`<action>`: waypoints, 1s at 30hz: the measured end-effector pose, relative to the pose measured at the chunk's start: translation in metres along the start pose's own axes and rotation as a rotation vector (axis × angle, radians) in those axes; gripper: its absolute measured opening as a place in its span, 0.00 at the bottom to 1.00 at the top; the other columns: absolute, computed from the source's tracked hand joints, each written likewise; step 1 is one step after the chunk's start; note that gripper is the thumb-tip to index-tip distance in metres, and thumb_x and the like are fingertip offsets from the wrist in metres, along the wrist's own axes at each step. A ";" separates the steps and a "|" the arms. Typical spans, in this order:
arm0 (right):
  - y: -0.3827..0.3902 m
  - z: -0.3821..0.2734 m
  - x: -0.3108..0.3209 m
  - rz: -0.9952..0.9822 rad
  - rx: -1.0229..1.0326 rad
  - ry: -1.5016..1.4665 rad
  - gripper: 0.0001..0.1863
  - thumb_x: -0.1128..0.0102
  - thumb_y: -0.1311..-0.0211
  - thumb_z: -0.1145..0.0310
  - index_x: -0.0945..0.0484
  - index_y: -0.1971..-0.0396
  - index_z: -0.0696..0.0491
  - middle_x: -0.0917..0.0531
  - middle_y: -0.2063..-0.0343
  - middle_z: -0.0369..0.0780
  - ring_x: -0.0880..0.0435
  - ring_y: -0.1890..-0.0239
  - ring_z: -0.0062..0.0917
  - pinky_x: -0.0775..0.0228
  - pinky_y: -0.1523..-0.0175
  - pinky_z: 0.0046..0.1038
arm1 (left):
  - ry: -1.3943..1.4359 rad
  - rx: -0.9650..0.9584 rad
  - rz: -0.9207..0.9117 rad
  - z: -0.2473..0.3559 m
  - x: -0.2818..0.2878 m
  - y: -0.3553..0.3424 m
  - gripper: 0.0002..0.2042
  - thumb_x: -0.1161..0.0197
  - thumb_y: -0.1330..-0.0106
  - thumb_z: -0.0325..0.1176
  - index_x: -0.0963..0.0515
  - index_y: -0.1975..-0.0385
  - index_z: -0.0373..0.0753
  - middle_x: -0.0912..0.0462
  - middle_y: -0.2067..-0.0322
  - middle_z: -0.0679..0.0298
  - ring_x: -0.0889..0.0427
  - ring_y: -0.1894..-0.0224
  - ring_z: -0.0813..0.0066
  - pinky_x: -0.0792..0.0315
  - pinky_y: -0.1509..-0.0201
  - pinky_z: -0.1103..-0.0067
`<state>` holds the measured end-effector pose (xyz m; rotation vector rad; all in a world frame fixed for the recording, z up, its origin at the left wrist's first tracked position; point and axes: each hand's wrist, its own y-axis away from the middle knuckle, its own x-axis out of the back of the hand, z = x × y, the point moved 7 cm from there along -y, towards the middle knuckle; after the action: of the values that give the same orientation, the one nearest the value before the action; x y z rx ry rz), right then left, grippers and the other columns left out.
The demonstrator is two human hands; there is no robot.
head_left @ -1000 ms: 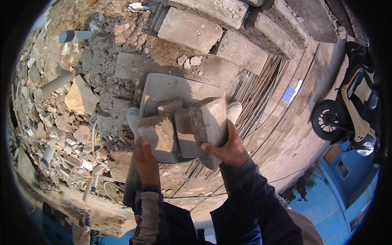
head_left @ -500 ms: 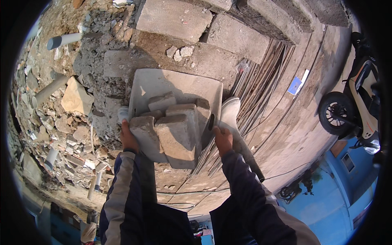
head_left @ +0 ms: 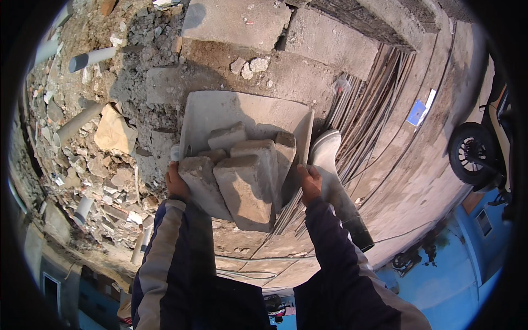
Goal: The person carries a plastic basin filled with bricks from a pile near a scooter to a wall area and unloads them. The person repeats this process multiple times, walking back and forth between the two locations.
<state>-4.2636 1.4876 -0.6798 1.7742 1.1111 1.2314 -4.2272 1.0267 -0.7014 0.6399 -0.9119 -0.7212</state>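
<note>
The left hand (head_left: 177, 182) and the right hand (head_left: 309, 181) are both curled around the side edges of a grey scoop-shaped tray (head_left: 204, 111), one hand to each edge, with some of the fingertips hidden. The tray lies between two pale boots (head_left: 327, 149), in front of the person; whether it touches the ground cannot be told. Broken concrete chunks (head_left: 246, 187) are heaped toward its near side: the largest leans in the middle, another lies just beside the left hand, a third is near the right wall, and smaller pieces sit behind. The tray's far end is bare and half in shadow

Beyond the tray lie flat concrete slabs (head_left: 236, 25), with small pale stones (head_left: 258, 65) between. To the right runs a bundle of rusty metal rods (head_left: 377, 104), passing just beside the right boot; farther right is a motorbike wheel (head_left: 474, 154). On the left, rubble (head_left: 107, 176) spreads around grey pipe pieces (head_left: 94, 58) and a tan slab (head_left: 115, 129)
</note>
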 end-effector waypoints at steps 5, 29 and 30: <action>-0.010 -0.005 0.006 -0.066 -0.070 0.052 0.24 0.33 0.41 0.62 0.23 0.51 0.64 0.17 0.61 0.40 0.20 0.57 0.24 0.30 0.49 0.27 | 0.095 0.175 -0.260 0.011 -0.016 0.005 0.23 0.45 0.33 0.49 0.20 0.56 0.30 0.18 0.60 0.57 0.23 0.56 0.67 0.32 0.46 0.74; 0.005 -0.005 -0.019 0.055 -0.154 -0.115 0.15 0.33 0.40 0.54 0.22 0.78 0.47 0.29 0.83 0.26 0.34 0.81 0.14 0.44 0.74 0.23 | 0.284 0.410 -0.373 0.038 -0.036 0.051 0.14 0.39 0.35 0.44 0.24 0.57 0.42 0.19 0.63 0.63 0.18 0.61 0.66 0.24 0.52 0.69; 0.015 -0.012 -0.011 0.118 -0.138 -0.087 0.15 0.33 0.40 0.53 0.23 0.78 0.47 0.29 0.83 0.26 0.35 0.80 0.13 0.45 0.74 0.23 | 0.231 0.310 -0.350 0.048 -0.030 0.055 0.13 0.39 0.35 0.43 0.24 0.59 0.42 0.20 0.65 0.63 0.18 0.62 0.67 0.24 0.54 0.69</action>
<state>-4.2732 1.4723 -0.6672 1.7911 0.8623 1.2556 -4.2656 1.0743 -0.6518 1.1537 -0.7088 -0.8026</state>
